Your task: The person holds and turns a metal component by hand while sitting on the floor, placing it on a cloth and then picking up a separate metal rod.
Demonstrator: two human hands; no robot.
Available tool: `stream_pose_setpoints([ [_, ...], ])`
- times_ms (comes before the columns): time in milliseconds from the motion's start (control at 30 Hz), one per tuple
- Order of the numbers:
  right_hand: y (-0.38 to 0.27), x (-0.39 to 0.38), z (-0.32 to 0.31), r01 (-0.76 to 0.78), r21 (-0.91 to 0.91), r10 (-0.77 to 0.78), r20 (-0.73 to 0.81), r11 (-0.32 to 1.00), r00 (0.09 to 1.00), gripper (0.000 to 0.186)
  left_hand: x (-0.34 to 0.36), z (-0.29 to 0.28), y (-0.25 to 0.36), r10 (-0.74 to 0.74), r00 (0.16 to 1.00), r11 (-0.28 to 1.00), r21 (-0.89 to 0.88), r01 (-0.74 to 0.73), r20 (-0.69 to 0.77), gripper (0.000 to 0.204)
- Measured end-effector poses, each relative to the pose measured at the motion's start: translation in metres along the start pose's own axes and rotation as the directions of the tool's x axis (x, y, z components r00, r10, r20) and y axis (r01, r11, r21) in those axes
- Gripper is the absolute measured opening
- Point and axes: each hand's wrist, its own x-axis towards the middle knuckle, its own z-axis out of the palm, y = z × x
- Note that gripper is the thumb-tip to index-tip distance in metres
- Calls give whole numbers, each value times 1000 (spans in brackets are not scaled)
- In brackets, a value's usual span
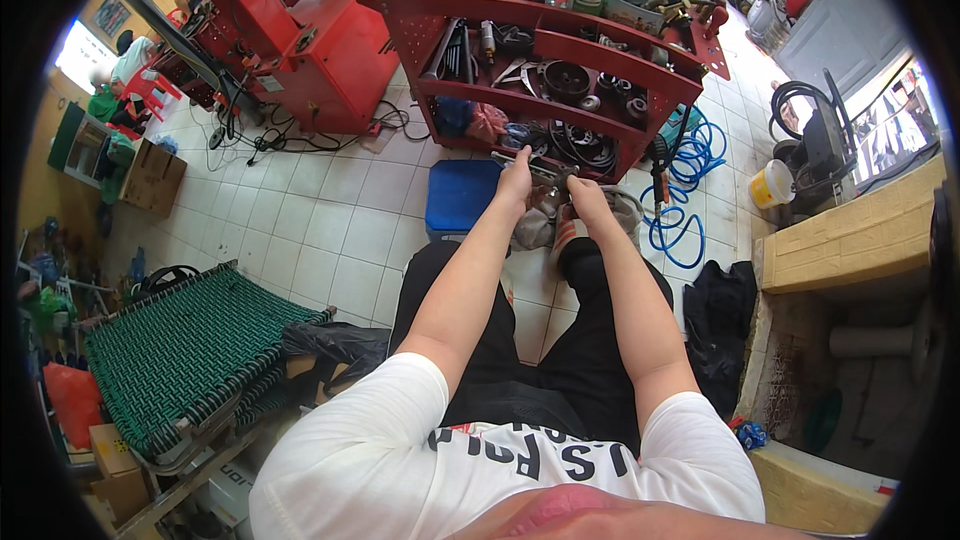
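Both my arms reach forward over my knees to a dark metal part (547,176) in front of the red tool cart (655,90). My left hand (515,183) is closed round the left end of this part, thumb uppermost. At its right end my right hand (588,198) grips it, fingers mostly hidden. The part looks like a small grey mechanical piece, too small and blurred to name. Just below it a grey cloth or bag (534,229) lies by my feet. A blue plastic box (462,196) stands left of my left hand.
Tools and cans fill the cart's shelves. A coiled blue air hose (690,225) lies on the tiles at right, near a yellow-and-white bucket (771,185). Black cables (265,135) trail at left by a red machine (330,75). A green woven lounger (190,350) stands lower left.
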Motion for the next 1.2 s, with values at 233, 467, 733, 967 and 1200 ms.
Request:
stream_pose_setpoints([
  [233,2,2,-1,10,-34,-11,-16,999,1000,43,-3,2,0,0,1000,1000,-10,0,-13,53],
  [467,-1,0,-1,7,-45,-7,-14,999,1000,40,0,0,-1,13,1000,1000,18,-13,-2,54],
  [733,1,1,0,6,-23,-7,-6,1000,1000,39,4,-2,-3,15,1000,1000,12,-15,4,55],
  [967,4,2,-2,56,39,-58,32,998,998,37,3,1,-3,-27,1000,998,-60,28,11,56],
  [1200,-6,-5,2,75,115,-86,92,991,992,37,13,-9,-4,-55,996,989,-131,63,64,48],
])
